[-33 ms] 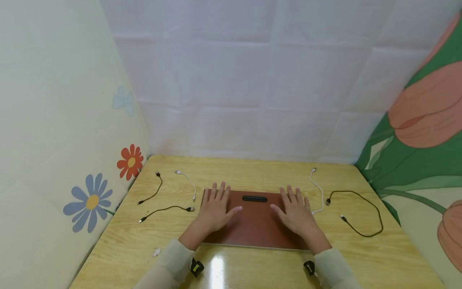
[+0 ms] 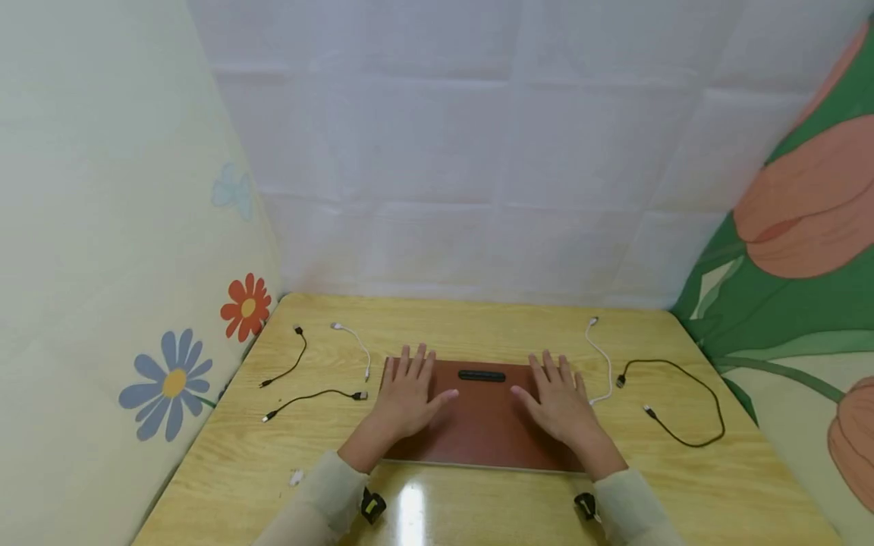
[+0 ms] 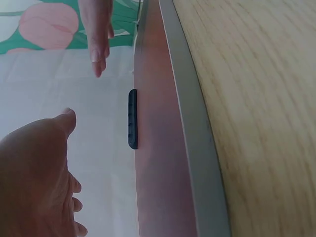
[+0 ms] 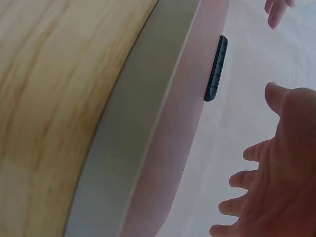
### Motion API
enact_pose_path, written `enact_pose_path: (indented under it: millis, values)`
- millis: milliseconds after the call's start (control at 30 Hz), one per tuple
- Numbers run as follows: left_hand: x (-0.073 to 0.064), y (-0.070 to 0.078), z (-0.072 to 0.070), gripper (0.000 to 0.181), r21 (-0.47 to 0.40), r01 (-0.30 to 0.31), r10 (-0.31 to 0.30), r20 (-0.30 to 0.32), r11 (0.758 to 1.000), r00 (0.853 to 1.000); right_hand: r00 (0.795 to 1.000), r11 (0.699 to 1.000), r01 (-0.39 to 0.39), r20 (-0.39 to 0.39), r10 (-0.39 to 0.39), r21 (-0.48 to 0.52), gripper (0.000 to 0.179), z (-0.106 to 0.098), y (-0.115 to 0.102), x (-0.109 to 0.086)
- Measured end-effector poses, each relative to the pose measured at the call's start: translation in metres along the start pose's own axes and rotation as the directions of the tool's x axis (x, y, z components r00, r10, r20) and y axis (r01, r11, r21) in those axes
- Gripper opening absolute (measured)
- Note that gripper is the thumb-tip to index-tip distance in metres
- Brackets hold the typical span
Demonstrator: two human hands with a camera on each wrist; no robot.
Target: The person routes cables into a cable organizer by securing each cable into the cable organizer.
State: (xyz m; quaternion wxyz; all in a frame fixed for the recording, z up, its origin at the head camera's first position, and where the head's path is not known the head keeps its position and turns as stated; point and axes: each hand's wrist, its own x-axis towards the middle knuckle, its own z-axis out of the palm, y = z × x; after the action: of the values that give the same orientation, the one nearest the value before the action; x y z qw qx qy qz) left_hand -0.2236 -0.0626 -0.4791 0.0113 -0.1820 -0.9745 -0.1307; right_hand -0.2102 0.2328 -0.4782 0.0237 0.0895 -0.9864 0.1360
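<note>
A reddish-brown board (image 2: 485, 432) with a pale edge lies on the table. Near its far edge sits a black cable organizer strip (image 2: 482, 375), whose small notches show in the right wrist view. Over the board's left part is my left hand (image 2: 404, 402), fingers straight and spread, holding nothing. My right hand (image 2: 561, 403) is over the right part in the same way, thumb pointing inward. Both wrist views show a gap between the palms and the board's surface; whether any fingertip touches it, I cannot tell.
Left of the board lie two short black cables (image 2: 317, 393) and a white cable (image 2: 355, 339). On the right are another white cable (image 2: 604, 356) and a longer black cable (image 2: 717, 406). A white mark (image 2: 296, 477) shows near the front left. Cloth walls border the table.
</note>
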Motion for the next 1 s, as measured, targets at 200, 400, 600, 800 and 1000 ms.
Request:
enact_pose_path:
  millis: [200,400,600,800,1000]
  values:
    - [-0.002,0.001,-0.004,0.093,0.001,-0.006,0.006,0.002,1.000,1.000,1.000,1.000,0.010,-0.006,-0.010,0.006,0.083,0.001,0.000,-0.001]
    - [-0.006,0.000,0.001,0.092,-0.021,-0.017,0.018,0.058,1.000,0.998,1.000,0.999,0.013,-0.007,-0.013,0.036,0.081,-0.002,0.001,-0.006]
    - [-0.007,-0.001,0.010,0.090,-0.025,-0.003,0.006,0.141,1.000,0.990,1.000,0.999,0.008,-0.010,-0.007,0.044,0.079,-0.007,0.007,-0.007]
    - [-0.007,0.000,0.021,0.091,-0.022,0.006,-0.002,0.178,1.000,0.984,1.000,0.999,-0.001,-0.003,0.001,0.051,0.078,-0.013,0.016,-0.013]
    - [-0.009,-0.003,0.026,0.092,-0.013,0.010,-0.007,0.182,1.000,0.983,1.000,0.998,-0.019,0.018,0.018,0.057,0.078,-0.018,0.030,-0.016]
